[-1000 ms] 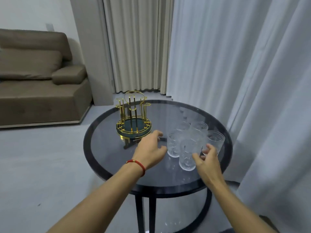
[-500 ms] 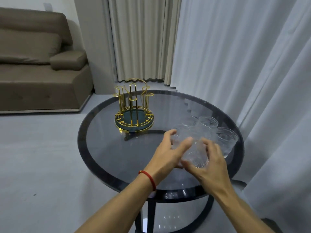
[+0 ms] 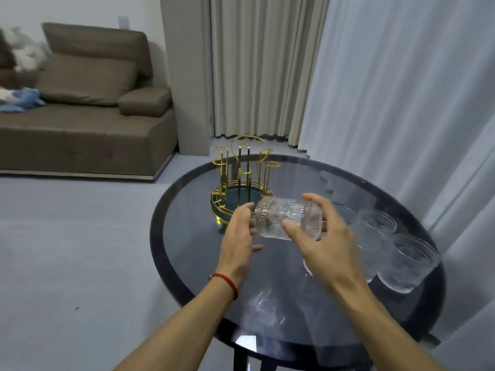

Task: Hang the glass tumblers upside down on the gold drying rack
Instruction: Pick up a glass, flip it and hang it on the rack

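From the head camera, a ribbed glass tumbler [image 3: 288, 222] is up off the round glass bench [image 3: 187, 253], lying on its side in mid-air just in front of the gold drying rack [image 3: 242, 183]. The right hand [image 3: 325, 246] has it, grip clamped on the tumbler with thumb below and fingers over the top. The left hand [image 3: 238, 236] sits at the tumbler's other end, fingers spread and touching or just beside it; whether it bears any weight I cannot tell. The rack's pegs are all bare, so nothing is hung yet. The other tumblers [image 3: 396, 250] wait upright in a cluster at the bench's right side. This looks like the flip: the glass is halfway to upside down. Next move, I reckon, calls for finishing the turn, lining the open mouth over one looped peg and lowering gently, since glass on metal is unforgiving.
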Action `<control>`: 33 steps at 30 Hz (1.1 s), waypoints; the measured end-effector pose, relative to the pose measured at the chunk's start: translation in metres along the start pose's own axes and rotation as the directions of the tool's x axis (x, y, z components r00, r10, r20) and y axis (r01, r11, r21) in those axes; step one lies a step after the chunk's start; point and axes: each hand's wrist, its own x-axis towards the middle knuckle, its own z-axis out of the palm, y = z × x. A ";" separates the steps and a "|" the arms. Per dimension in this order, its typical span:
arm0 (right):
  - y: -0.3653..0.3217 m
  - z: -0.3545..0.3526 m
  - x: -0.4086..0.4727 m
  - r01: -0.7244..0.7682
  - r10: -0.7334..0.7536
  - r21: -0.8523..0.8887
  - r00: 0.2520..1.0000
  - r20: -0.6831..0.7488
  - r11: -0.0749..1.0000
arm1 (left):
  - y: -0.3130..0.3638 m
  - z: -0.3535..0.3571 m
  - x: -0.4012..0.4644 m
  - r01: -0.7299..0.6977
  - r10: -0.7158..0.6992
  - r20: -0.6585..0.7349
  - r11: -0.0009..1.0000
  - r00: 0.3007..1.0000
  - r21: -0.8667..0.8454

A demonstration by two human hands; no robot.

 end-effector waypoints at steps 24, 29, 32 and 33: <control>-0.039 0.101 0.317 0.068 -0.046 -0.081 0.970 0.240 0.994 | -0.100 -0.020 0.054 -0.166 0.074 0.151 0.290 0.986 0.942; -0.036 0.129 0.336 0.049 0.064 -0.172 0.801 0.595 0.984 | -0.103 -0.018 0.053 -0.163 0.085 0.143 0.307 0.986 0.938; -0.034 0.133 0.344 0.055 0.155 -0.252 0.657 0.738 0.966 | -0.104 -0.018 0.052 -0.167 0.087 0.147 0.307 0.985 0.937; -0.034 0.134 0.347 0.043 0.181 -0.263 0.619 0.764 0.964 | -0.103 -0.018 0.052 -0.169 0.095 0.147 0.311 0.985 0.935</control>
